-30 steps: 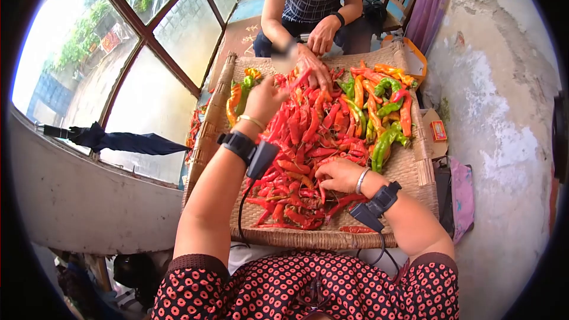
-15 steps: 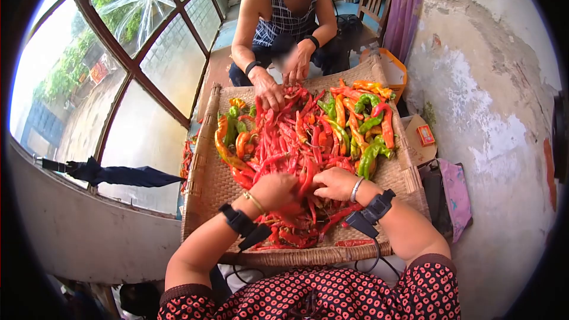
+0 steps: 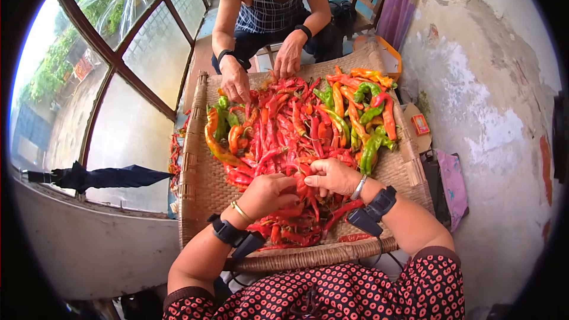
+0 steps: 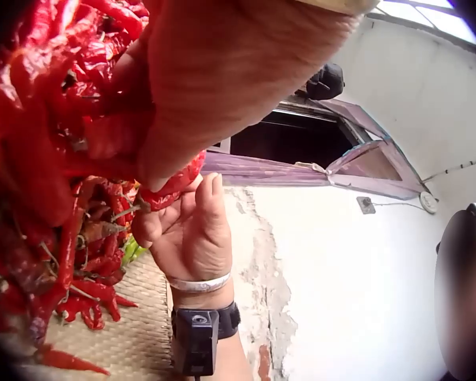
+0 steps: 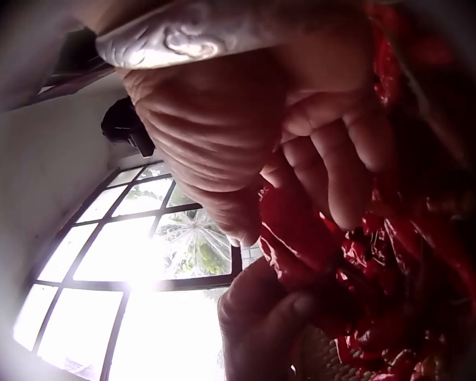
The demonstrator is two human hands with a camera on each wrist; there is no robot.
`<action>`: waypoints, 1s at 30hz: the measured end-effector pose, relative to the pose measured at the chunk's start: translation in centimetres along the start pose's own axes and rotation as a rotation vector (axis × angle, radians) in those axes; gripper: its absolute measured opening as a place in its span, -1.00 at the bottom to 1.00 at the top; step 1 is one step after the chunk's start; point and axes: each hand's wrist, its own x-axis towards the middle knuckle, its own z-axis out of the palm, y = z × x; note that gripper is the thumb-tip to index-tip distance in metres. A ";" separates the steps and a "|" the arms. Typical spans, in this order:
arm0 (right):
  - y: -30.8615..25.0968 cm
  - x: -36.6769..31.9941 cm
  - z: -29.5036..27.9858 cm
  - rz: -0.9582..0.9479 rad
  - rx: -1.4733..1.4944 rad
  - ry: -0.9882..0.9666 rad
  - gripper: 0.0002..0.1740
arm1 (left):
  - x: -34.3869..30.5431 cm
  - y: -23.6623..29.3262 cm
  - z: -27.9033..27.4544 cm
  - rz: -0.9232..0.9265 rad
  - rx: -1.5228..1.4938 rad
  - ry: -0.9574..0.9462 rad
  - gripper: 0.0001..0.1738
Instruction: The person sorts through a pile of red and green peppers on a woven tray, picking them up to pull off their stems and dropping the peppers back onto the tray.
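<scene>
A heap of wrinkled red chili peppers covers the middle of a woven tray. My left hand is low over its near part, fingers curled round red peppers; the left wrist view shows one red pepper sticking out below the thumb. Just to the right, my right hand faces it and pinches a red pepper between thumb and fingers. Both hands are close together, with the peppers between them. Some of the fingertips are hidden among the heap.
Across the tray, another person's hands work at the heap's far edge. Green and orange peppers lie along the right side, and a smaller group at the left. A folded umbrella lies by the window; a rough wall stands right.
My left hand has come back from the far part of the heap to beside my right hand. The other person's hands have moved apart. The head view has shifted.
</scene>
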 end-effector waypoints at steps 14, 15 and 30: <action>-2.2 -2.4 -3.3 -0.190 0.356 -0.098 -0.78 | 0.0 -0.6 0.4 -0.106 0.005 -0.047 -0.79; -2.5 -2.6 -3.5 -0.202 0.327 -0.089 -0.78 | 0.0 -0.6 0.4 -0.107 0.027 -0.088 -0.80; -4.0 1.2 -4.0 -0.228 0.256 0.404 -0.54 | -0.6 -0.6 1.3 -0.057 0.054 -0.019 -0.88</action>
